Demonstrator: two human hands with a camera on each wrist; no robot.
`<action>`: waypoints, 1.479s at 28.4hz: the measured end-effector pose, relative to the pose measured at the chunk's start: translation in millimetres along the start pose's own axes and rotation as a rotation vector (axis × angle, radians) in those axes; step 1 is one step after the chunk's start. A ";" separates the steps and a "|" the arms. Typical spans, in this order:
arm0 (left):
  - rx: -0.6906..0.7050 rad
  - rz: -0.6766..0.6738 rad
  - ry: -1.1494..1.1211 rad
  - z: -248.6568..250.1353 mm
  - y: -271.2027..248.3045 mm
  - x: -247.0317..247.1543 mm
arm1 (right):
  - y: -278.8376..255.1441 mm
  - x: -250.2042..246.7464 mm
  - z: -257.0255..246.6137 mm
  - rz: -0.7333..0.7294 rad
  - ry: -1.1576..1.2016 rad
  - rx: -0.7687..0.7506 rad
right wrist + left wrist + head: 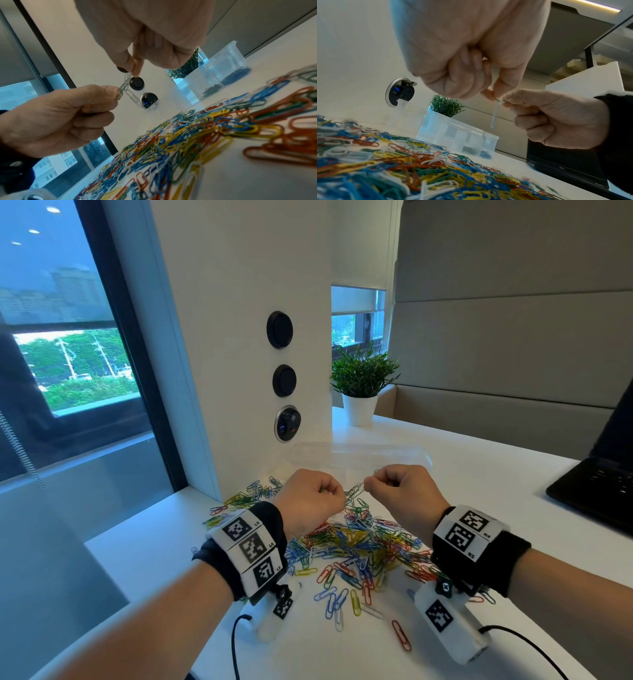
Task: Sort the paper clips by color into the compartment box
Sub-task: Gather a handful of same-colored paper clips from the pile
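Nearest, two forearms, each with a black wrist band carrying white tag panels. Beyond the bands, both hands are raised above the heap of paper clips (356,546), fists nearly meeting.

Left hand (310,501): thumb and forefinger pinched on a green clip (122,88), other fingers curled in. Right hand (399,491): thumb and forefinger pinched on a white clip (127,77). The two clips are hooked together, and a third, pale clip (132,96) dangles from them. Three clips in the air, linked.

The heap on the white table (479,508): thin wire loops, plastic-coated, in red, blue, green, yellow and white, far too many and too tangled to count. Strays lie loose at the near edge, a red one (401,635) farthest out.

Compartment box (458,136): one, clear plastic, standing behind the heap by the wall. One compartment holds a small cluster of dark clips (468,149), the next one blue clips (485,154); colour of the dark ones unclear.

Also: one potted plant (363,385), one dark laptop (596,491) to the right, three round black fittings on the white pillar (239,337).
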State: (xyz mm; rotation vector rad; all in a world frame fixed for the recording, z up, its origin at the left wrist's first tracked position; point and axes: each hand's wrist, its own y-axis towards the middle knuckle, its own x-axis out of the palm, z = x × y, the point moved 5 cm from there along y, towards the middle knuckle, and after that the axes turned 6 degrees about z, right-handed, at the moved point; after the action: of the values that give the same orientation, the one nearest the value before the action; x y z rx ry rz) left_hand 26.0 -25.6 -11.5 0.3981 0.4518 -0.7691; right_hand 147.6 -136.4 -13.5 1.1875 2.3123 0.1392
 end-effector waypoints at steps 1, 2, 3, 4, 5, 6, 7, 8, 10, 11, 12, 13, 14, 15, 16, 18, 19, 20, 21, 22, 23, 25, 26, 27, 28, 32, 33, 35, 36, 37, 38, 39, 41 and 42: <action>-0.007 0.007 -0.008 -0.1 0.5 -0.4 | -0.6 0.2 -0.5 -0.002 -0.005 0.008; -0.017 0.018 -0.031 -0.5 1.1 -1.0 | -1.2 0.3 -1.1 -0.003 -0.002 0.018; -0.033 0.033 -0.066 -1.5 1.5 -1.7 | -1.8 0.3 -1.7 -0.004 0.011 0.035; -0.051 0.050 -0.100 -2.6 1.5 -2.4 | -2.2 0.2 -1.9 -0.006 0.032 0.058; -0.064 0.063 -0.126 -3.3 1.5 -3.2 | -2.4 0.0 -1.6 -0.009 0.058 0.088; -0.071 0.069 -0.142 -3.6 1.1 -3.5 | -2.3 -0.1 -0.9 -0.011 0.086 0.120; -0.071 0.069 -0.152 -3.9 1.0 -3.5 | -2.1 -0.4 -0.3 -0.012 0.115 0.151; -0.067 0.066 -0.154 -3.8 0.8 -3.3 | -1.9 -0.3 0.4 -0.010 0.144 0.179; -0.056 0.067 -0.137 -3.8 0.7 -3.1 | -1.7 -0.3 0.9 -0.002 0.172 0.202; -0.054 0.068 -0.124 -4.4 1.1 -3.1 | -1.7 -0.1 0.5 0.005 0.162 0.188; -0.055 0.069 -0.116 -5.2 1.5 -3.0 | -1.8 0.0 -0.2 0.014 0.140 0.158; -0.057 0.070 -0.113 -5.9 1.7 -3.0 | -2.1 -0.2 -1.5 0.024 0.113 0.121; -0.055 0.074 -0.112 -5.8 1.5 -3.4 | -2.1 -0.5 -2.8 0.037 0.090 0.087; -0.048 0.078 -0.109 -5.4 1.2 -3.9 | -1.9 -1.0 -3.5 0.050 0.073 0.064; -0.040 0.079 -0.105 -4.4 0.6 -4.4 | -1.4 -1.3 -3.3 0.062 0.067 0.054; -0.026 0.069 -0.098 -2.4 -0.5 -5.0 | -0.3 -1.4 -2.4 0.075 0.075 0.058; -0.020 0.063 -0.094 -1.6 -0.9 -5.0 | -0.1 -1.1 -2.6 0.073 0.077 0.058; -0.012 0.057 -0.089 -0.9 -0.9 -5.0 | 0.1 -0.3 -3.3 0.065 0.072 0.054; -0.001 0.052 -0.082 -0.1 -1.1 -4.9 | 0.0 0.6 -4.4 0.050 0.061 0.048; 0.011 0.049 -0.074 0.6 -1.1 -5.1 | 0.1 1.4 -5.4 0.033 0.052 0.042; 0.020 0.049 -0.065 1.3 -0.9 -5.6 | 0.4 1.6 -6.5 0.015 0.049 0.037; 0.029 0.060 -0.046 1.9 -0.2 -7.6 | 1.3 1.0 -7.9 -0.014 0.047 0.033; 0.028 0.066 -0.043 1.8 0.1 -8.5 | 1.9 0.5 -8.3 -0.024 0.045 0.034; 0.025 0.070 -0.046 1.5 0.3 -9.2 | 2.2 0.0 -8.5 -0.033 0.044 0.038; 0.024 0.072 -0.047 1.4 0.4 -9.4 | 2.5 -0.4 -8.5 -0.039 0.047 0.046; 0.041 0.080 -0.026 2.1 -0.6 -9.3 | 1.7 -0.3 -8.8 -0.083 0.045 0.093; 0.044 0.087 -0.025 2.2 -0.7 -9.5 | 1.2 0.2 -8.5 -0.099 0.045 0.115; 0.048 0.106 -0.028 1.8 -0.3 -10.6 | 0.9 1.5 -6.7 -0.126 0.063 0.167; 0.051 0.115 -0.028 1.5 0.1 -11.1 | 0.9 2.1 -5.6 -0.138 0.078 0.190; 0.054 0.125 -0.023 1.1 0.5 -11.6 | 0.8 2.8 -4.5 -0.151 0.094 0.211; 0.059 0.136 -0.015 0.6 1.0 -12.1 | 0.6 3.8 -3.4 -0.167 0.111 0.230; 0.063 0.144 -0.009 0.4 1.4 -12.7 | 0.2 4.6 -2.6 -0.182 0.129 0.246; 0.076 0.151 0.001 1.1 1.6 -13.5 | -0.1 5.9 -1.6 -0.190 0.154 0.255; 0.079 0.154 0.005 1.3 1.7 -13.9 | -0.1 6.2 -1.7 -0.182 0.151 0.247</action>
State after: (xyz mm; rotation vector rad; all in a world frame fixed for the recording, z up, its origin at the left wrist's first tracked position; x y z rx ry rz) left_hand 18.7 -17.3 -2.8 0.5027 0.3911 -0.6384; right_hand 143.7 -131.3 -14.6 1.1058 2.6165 -0.1309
